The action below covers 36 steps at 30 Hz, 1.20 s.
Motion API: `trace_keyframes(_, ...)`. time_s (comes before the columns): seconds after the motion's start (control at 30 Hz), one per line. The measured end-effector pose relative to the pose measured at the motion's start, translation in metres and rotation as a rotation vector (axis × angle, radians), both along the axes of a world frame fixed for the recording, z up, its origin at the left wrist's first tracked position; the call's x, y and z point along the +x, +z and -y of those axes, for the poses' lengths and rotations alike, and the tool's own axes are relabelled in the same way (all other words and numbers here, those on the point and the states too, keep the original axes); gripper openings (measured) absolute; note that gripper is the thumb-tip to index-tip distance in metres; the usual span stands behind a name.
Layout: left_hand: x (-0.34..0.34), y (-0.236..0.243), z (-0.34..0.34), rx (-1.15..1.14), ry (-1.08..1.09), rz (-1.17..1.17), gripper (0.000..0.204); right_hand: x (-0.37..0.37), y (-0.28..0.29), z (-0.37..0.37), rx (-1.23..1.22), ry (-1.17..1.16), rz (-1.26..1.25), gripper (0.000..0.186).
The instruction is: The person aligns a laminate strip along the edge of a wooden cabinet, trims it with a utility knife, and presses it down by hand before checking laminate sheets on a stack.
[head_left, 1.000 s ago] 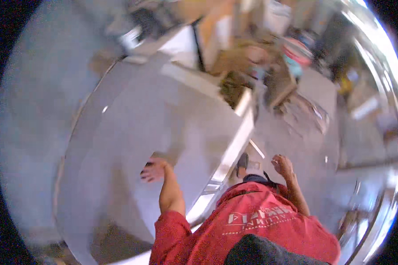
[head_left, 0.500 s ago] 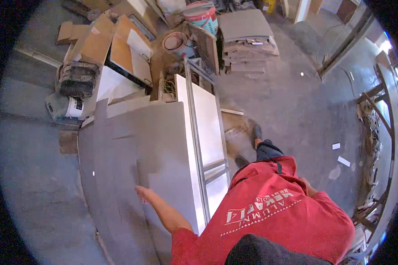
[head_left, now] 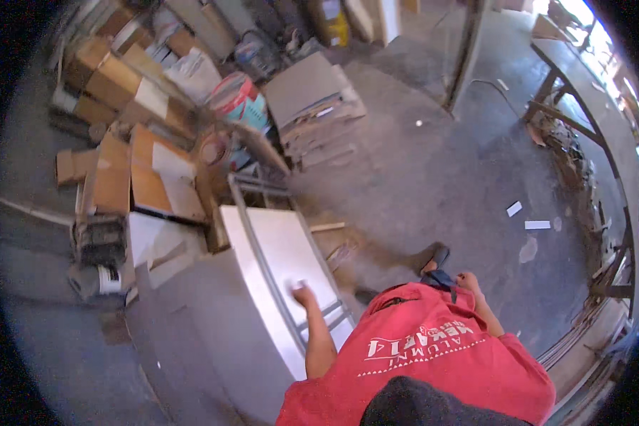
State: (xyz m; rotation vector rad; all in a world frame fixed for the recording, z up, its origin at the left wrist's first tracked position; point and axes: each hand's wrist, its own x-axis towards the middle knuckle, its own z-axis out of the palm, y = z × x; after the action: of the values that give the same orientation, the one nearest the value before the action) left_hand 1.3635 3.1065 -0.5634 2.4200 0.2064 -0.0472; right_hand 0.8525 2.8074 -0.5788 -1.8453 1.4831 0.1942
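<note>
My left hand (head_left: 303, 292) hangs over a white panel (head_left: 280, 245), just right of a grey metal frame (head_left: 259, 259) that leans along it. Motion smears its fingers, and no object shows in it. Below and left of that arm lies a broad grey sheet (head_left: 206, 326), apart from the hand. My right hand (head_left: 468, 282) is low at my right side, near my dark trousers and above the concrete floor. Its fingers are too small and partly hidden to read; I see nothing held there.
Cardboard boxes (head_left: 113, 78) crowd the far left. A red and teal bucket (head_left: 238, 101) stands beside a stack of flat grey-brown sheets (head_left: 309, 92). Two white scraps lie on the floor (head_left: 468, 163). Along the right runs a long wooden bench (head_left: 582, 92) with offcuts beneath.
My left hand has moved off the grey sheet, rightward to above the white panel and frame. My right hand has come into view at my side. The whole view has turned toward the right.
</note>
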Motion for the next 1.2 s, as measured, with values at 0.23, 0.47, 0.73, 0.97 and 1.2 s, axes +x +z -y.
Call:
trace_keyframes(0.23, -0.137, -0.046, 0.243, 0.018, -1.203, -0.954, 0.065, -0.158, -0.028, 0.02, 0.046, -0.173, -0.015, 0.031)
trace_keyframes(0.47, -0.159, -0.068, 0.319, -0.021, -0.884, -0.692, 0.038, -0.255, -0.055, 0.061, 0.119, -0.346, 0.021, 0.029)
trace_keyframes(0.73, -0.15, -0.107, 0.387, 0.494, -1.106, -0.725, 0.04, -0.252, -0.093, 0.162, -0.052, -0.373, 0.195, 0.028)
trace_keyframes(0.97, -0.132, -0.128, 0.595, 0.785, -1.894, -0.328, 0.038, -0.215, -0.071, 0.325, 0.077, -0.492, 0.094, 0.034)
trace_keyframes(1.2, -0.139, -0.105, 0.912, 0.395, -1.697, -0.388, 0.034, -0.218, -0.045, 0.494, -0.161, -0.264, -0.13, 0.037)
